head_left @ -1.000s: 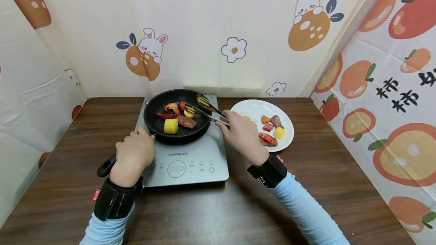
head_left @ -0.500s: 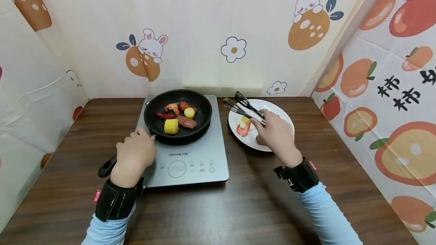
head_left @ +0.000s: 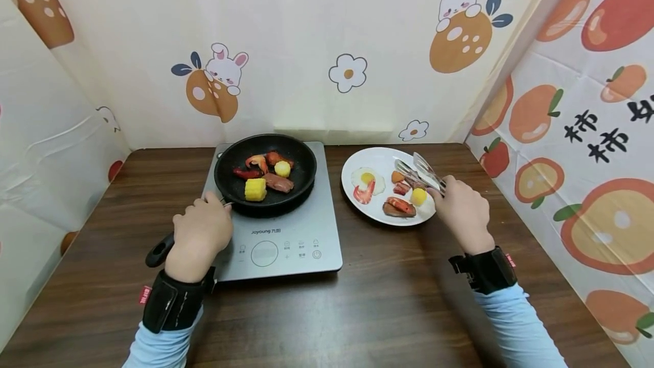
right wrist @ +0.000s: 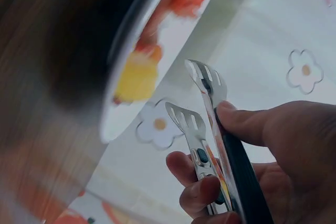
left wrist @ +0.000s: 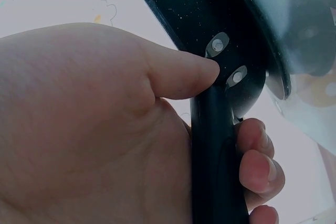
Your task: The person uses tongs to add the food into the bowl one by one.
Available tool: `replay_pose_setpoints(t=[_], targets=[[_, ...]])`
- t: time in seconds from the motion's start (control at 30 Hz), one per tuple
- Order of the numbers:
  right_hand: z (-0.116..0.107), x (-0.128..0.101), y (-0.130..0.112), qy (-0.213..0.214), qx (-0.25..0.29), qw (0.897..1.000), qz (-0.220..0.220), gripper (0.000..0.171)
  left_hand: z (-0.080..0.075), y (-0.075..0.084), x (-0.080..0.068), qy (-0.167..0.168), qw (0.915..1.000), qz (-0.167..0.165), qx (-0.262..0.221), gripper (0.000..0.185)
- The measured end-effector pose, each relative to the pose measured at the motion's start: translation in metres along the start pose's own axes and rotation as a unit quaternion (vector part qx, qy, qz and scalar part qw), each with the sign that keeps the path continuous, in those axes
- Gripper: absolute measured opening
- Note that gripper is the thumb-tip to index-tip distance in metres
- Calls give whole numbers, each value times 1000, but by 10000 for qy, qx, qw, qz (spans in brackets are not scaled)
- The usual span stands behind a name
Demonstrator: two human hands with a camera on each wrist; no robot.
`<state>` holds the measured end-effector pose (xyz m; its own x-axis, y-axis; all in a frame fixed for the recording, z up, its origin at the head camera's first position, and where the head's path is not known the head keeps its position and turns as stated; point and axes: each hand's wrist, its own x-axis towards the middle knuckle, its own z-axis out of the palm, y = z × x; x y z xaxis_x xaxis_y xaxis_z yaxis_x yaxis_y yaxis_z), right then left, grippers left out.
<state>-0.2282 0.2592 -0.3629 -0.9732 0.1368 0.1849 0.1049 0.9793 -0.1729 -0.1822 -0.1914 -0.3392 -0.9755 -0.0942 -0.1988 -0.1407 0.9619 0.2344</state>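
My left hand (head_left: 201, 231) grips the black handle (left wrist: 214, 156) of the frying pan (head_left: 230, 183), thumb near the rivets and fingers curled around it. Inside the pan are a yellow corn piece (head_left: 255, 189), a shrimp (head_left: 256, 162), a red pepper-like piece (head_left: 247, 173), a brown meat piece (head_left: 279, 182) and a small yellow ball (head_left: 282, 168). My right hand (head_left: 464, 212) holds metal tongs (head_left: 421, 174) with black grips, their fork-like tips apart with nothing between them. In the head view the tongs overlap the right side of the white plate (head_left: 352, 166).
The pan sits on a silver induction cooker (head_left: 301, 243). On the plate lie a fried egg (head_left: 377, 180), a shrimp (head_left: 364, 192), a meat slice (head_left: 399, 207) and a yellow ball (head_left: 419, 196). Printed curtains (head_left: 306, 27) stand behind and beside the wooden table (head_left: 317, 322).
My right hand has carried the tongs rightward from over the pan, across the plate to its right side. The yellow ball near the tongs stays in the pan. My left hand keeps its place.
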Motion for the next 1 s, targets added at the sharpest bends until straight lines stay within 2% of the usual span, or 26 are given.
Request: replay_pose_setpoints(t=[0.3, 0.67, 1.0], targets=[[5, -1, 25, -204, -125, 9997, 99, 47, 1, 0, -1, 20, 10000, 16, 20, 41], [12, 4, 25, -472, -268, 9985, 23, 47, -1, 0, -2, 28, 10000, 5, -13, 41], [17, -3, 27, -6, -249, 9995, -175, 33, 2, 0, -1, -65, 10000, -24, 0, 42]])
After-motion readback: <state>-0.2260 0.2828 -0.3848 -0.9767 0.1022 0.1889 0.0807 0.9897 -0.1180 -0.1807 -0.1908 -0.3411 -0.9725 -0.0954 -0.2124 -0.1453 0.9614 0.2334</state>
